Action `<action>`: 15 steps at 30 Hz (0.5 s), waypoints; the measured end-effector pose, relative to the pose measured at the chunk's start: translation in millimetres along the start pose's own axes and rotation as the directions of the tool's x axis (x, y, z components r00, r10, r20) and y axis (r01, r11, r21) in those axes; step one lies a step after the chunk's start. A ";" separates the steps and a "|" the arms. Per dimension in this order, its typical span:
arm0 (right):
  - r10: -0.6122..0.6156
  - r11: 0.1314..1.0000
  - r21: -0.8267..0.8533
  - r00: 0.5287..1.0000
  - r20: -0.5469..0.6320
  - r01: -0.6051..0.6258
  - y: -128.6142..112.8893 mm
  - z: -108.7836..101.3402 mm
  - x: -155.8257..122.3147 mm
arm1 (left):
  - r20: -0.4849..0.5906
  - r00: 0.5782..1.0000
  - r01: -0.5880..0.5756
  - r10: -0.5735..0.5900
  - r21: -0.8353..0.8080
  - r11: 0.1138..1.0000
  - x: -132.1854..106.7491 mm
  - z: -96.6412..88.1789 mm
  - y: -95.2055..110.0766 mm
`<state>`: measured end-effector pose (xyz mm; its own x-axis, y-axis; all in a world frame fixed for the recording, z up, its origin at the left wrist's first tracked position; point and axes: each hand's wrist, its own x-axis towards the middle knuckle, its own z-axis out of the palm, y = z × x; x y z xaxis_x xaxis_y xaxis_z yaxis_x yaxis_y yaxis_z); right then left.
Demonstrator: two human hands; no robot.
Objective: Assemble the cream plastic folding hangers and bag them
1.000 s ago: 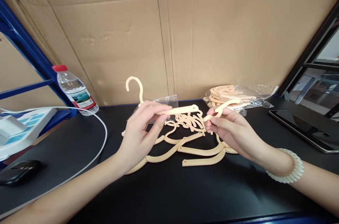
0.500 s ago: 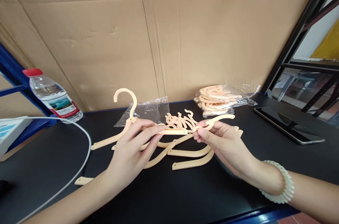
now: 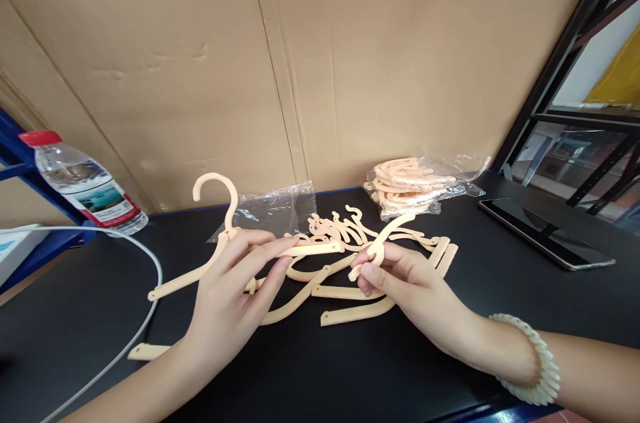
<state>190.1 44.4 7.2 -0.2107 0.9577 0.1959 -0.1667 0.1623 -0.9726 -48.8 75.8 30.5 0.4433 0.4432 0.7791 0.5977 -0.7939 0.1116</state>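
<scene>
My left hand (image 3: 235, 289) is closed on a cream plastic hanger (image 3: 220, 236), its hook pointing up and one arm reaching right past my fingertips. My right hand (image 3: 400, 283) pinches a separate curved cream hanger arm (image 3: 387, 236), held tilted up to the right, its lower end close to the tip of the hanger's arm. Beneath both hands a loose pile of hanger parts (image 3: 345, 276) lies on the black table (image 3: 320, 369). A pale beaded bracelet (image 3: 530, 359) circles my right wrist.
A plastic bag of more hanger parts (image 3: 415, 186) lies at the back by the cardboard wall (image 3: 300, 63). An empty clear bag (image 3: 273, 209) sits behind the hanger. A water bottle (image 3: 83, 186) and white cable (image 3: 135, 289) are left; a tablet (image 3: 545, 233) is right.
The view swung right and down. Both hands lowered toward the table, keeping their pieces; the right hand's piece tipped down nearer the end of the hanger's arm.
</scene>
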 end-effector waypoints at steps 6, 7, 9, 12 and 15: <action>-0.040 0.999 0.000 0.997 -0.062 0.040 -2.0 -3.7 -0.7 | 0.001 1.000 -0.030 0.030 0.014 0.999 -2.7 1.5 5.4; -0.035 0.999 0.015 0.997 -0.069 0.036 -1.7 -4.3 -0.5 | 0.005 0.999 -0.038 0.038 0.013 0.999 -3.8 2.3 6.7; -0.021 0.998 0.065 0.996 -0.083 0.026 -1.2 -5.4 0.0 | 0.013 0.998 -0.053 0.053 0.003 0.999 -6.2 4.4 9.4; -0.004 0.986 0.163 0.997 -0.081 0.017 -2.6 -6.1 0.1 | 0.013 0.998 -0.069 0.069 -0.012 0.998 -9.7 7.2 12.6; 0.030 0.973 0.227 1.000 0.007 -0.030 -6.1 -5.6 -1.1 | 0.000 0.998 -0.066 0.066 -0.020 0.998 -11.1 8.8 14.9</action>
<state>196.8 43.6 12.1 -0.2226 0.9603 0.1680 -0.3748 0.0748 -0.9241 -38.9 62.7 18.2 0.4819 0.3895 0.7849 0.5534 -0.8298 0.0720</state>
